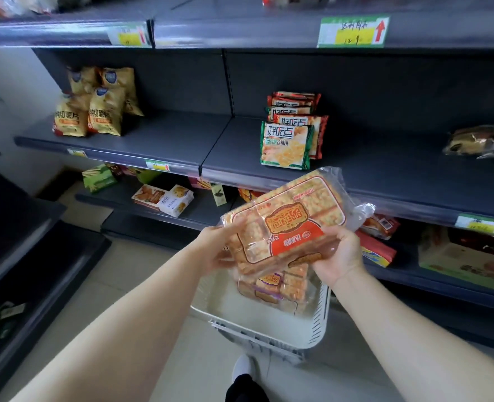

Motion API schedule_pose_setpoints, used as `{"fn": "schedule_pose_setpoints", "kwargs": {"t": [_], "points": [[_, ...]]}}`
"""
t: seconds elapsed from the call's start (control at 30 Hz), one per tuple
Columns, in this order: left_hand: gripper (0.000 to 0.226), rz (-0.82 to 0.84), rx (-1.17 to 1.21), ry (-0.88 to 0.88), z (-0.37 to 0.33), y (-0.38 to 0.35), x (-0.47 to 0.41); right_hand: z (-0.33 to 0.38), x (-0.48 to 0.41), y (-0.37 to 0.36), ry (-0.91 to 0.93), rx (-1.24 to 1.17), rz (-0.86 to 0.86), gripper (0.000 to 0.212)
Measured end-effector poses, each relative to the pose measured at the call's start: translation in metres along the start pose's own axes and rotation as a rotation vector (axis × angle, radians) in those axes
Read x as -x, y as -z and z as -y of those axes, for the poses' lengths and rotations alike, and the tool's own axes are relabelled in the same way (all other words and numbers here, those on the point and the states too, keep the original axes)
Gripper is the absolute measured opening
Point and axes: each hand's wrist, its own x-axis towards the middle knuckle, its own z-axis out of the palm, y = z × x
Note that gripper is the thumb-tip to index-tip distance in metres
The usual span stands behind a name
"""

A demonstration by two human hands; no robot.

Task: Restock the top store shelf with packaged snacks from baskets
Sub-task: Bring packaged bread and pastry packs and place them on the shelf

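A large clear pack of orange-labelled rice snack bars (289,219) is held up in front of the shelves. My left hand (216,245) grips its left edge and my right hand (338,256) grips its lower right corner. Below it a white plastic basket (269,329) stands on the floor, with another pack of the same snack (274,285) lying inside. The top shelf (240,30) runs across the upper part of the view, with a green and yellow price tag (353,31) on its front edge.
The middle shelf (182,146) carries yellow chip bags (94,108) at left, red and green biscuit packs (292,134) in the centre and a brown pack (480,142) at right. Lower shelves hold boxes and packets. A dark rack (22,256) stands at left. My shoe (244,369) is near the basket.
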Motion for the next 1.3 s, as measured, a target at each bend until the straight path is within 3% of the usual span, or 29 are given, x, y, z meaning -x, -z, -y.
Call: {"fn": "schedule_pose_setpoints", "kwargs": {"t": [0.2, 0.3, 0.43, 0.53, 0.6, 0.67, 0.73, 0.83, 0.97, 1.13, 1.23, 1.3], "points": [[0.059, -0.071, 0.07, -0.044, -0.001, 0.002, 0.011, 0.014, 0.013, -0.012, -0.032, 0.144, 0.117, 0.015], [0.075, -0.235, -0.335, -0.097, -0.007, -0.002, 0.019, 0.019, 0.014, -0.019, 0.0, 0.308, 0.136, 0.014], [0.119, -0.403, -0.606, -0.513, -0.026, -0.007, 0.037, 0.018, 0.021, -0.039, 0.048, 0.864, 0.171, 0.045], [0.125, -0.275, -1.048, -0.635, -0.037, -0.003, 0.053, 0.016, 0.035, -0.059, 0.082, 1.167, 0.301, 0.059], [0.101, -0.149, -1.256, -0.525, -0.039, 0.001, 0.059, 0.012, 0.038, -0.069, 0.042, 1.246, 0.366, 0.067], [0.066, -0.066, -1.207, -0.44, -0.038, 0.011, 0.06, 0.004, 0.039, -0.075, 0.025, 1.253, 0.405, 0.073], [0.048, -0.024, -1.055, -0.448, -0.037, 0.026, 0.06, -0.004, 0.036, -0.08, 0.042, 1.279, 0.419, 0.081], [0.052, -0.044, -0.871, -0.384, -0.035, 0.052, 0.057, -0.012, 0.037, -0.087, 0.121, 1.26, 0.419, 0.09], [0.086, -0.059, -0.638, -0.341, -0.038, 0.09, 0.049, -0.012, 0.035, -0.078, 0.159, 1.337, 0.224, 0.102], [0.056, -0.053, -0.505, -0.39, -0.048, 0.117, 0.051, -0.027, 0.04, -0.06, -0.028, 1.393, 0.048, 0.121], [0.043, 0.001, -0.404, -0.387, -0.052, 0.13, 0.053, -0.043, 0.037, -0.058, -0.038, 1.242, -0.044, 0.132], [0.032, 0.083, -0.329, -0.384, -0.053, 0.139, 0.058, -0.048, 0.033, -0.062, -0.013, 1.057, -0.087, 0.124]]}}
